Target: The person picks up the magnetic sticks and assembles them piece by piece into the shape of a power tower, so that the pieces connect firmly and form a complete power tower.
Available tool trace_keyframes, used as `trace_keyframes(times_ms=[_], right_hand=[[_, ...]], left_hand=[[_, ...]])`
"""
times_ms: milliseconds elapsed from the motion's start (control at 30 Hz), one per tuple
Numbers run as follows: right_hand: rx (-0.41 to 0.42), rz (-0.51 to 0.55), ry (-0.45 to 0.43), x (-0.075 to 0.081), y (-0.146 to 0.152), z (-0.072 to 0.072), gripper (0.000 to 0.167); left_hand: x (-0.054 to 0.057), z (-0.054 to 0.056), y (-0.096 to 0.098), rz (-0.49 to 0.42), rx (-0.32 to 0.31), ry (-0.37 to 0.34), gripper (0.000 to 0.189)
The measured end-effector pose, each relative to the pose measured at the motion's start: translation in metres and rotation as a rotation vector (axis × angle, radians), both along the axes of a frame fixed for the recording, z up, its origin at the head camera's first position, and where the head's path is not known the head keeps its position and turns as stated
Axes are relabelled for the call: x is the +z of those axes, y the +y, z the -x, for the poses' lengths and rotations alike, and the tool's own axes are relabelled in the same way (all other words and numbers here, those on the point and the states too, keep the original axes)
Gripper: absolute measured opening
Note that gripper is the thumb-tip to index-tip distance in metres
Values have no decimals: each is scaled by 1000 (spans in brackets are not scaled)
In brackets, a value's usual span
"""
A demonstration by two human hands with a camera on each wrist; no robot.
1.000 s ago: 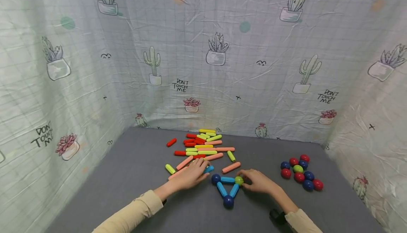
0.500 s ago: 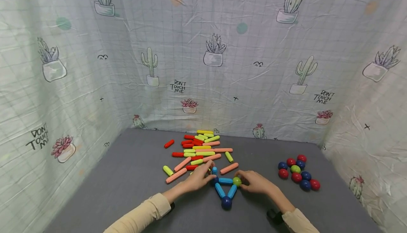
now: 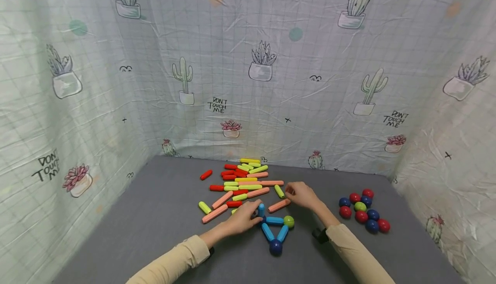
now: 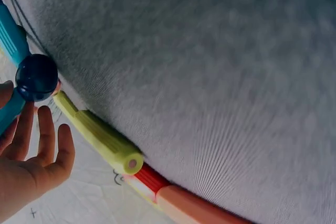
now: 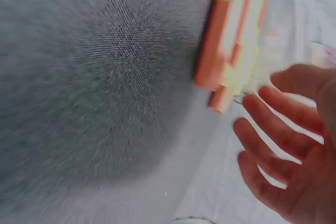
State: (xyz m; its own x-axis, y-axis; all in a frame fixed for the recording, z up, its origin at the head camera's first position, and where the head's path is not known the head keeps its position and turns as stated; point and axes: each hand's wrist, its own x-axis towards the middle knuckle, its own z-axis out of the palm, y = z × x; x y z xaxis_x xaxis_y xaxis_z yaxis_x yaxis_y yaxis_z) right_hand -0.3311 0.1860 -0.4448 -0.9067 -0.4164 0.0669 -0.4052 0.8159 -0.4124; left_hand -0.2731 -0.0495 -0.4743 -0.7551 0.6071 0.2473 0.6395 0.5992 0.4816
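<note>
On the left of the grey desk, a red stick lies by itself toward the far side. Nearer, a lime stick sits just beside two pink sticks. Right of these spreads the pile, red, yellow, lime and pink, reaching back almost to the cactus-print cloth. The person's left hand is at the pile's near edge, thumb and fingers pinching a blue upright stick. That piece stands on a navy ball, the far left corner of a flat triangle with three blue sides. Its near corner is a second navy ball; its far right corner is a lime ball. Beyond that side lie a loose pink stick and a short lime one. The right hand hovers just right of them, fingers apart and loosely bent, holding nothing; whether a fingertip touches the pink one, I can't tell. Farther right, ten loose balls cluster together: five red, four navy, one green.
</note>
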Motion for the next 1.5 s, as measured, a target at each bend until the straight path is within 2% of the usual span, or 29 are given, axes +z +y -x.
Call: trace_keyframes(times_ms=[133,267,333,433,533,633,767,867,933,1033,1200,1267,1367,1433,1500], right_hand=[[-93,-82,30,-6,-14,16,19],[-135,-183,15,-17,-21,29,28],[-147,-179,-6,-22,-23,33,29],[-139,-95,-20,-24,-21,34,30],[-88,49,-21,-20,-16,27,32],[13,161,-6,-11,-9,13,29],[177,247,-51,-4,1,-8,27],[244,274,-111,-1,9,-23,26],[258,278,-129,-2,14,-32,25],[264,262,-112,-4,22,-42,22],[295,281,-79,-10,27,-50,20],[301,298,-70,-12,28,-51,21],[284,311,-64,-13,28,-53,21],[266,313,-66,-13,28,-54,21],[255,312,-62,-14,28,-55,21]], left_hand=[[3,-1,0,42,25,15,26],[6,-4,0,60,55,4,31],[6,-6,-1,52,68,-4,30],[6,-5,-1,44,86,2,29],[6,-4,-2,40,93,22,30],[6,-5,-3,32,92,32,31],[6,-5,-4,35,99,51,29],[7,-4,-4,39,105,46,27],[7,-3,-3,33,103,25,27],[6,-2,-3,15,88,-1,25],[8,-1,-4,-29,76,-64,23],[11,-2,-6,-67,74,-99,24],[20,-2,-12,-133,45,-169,43],[26,-2,-20,-146,21,-162,50],[31,-1,-33,-125,44,-142,48]])
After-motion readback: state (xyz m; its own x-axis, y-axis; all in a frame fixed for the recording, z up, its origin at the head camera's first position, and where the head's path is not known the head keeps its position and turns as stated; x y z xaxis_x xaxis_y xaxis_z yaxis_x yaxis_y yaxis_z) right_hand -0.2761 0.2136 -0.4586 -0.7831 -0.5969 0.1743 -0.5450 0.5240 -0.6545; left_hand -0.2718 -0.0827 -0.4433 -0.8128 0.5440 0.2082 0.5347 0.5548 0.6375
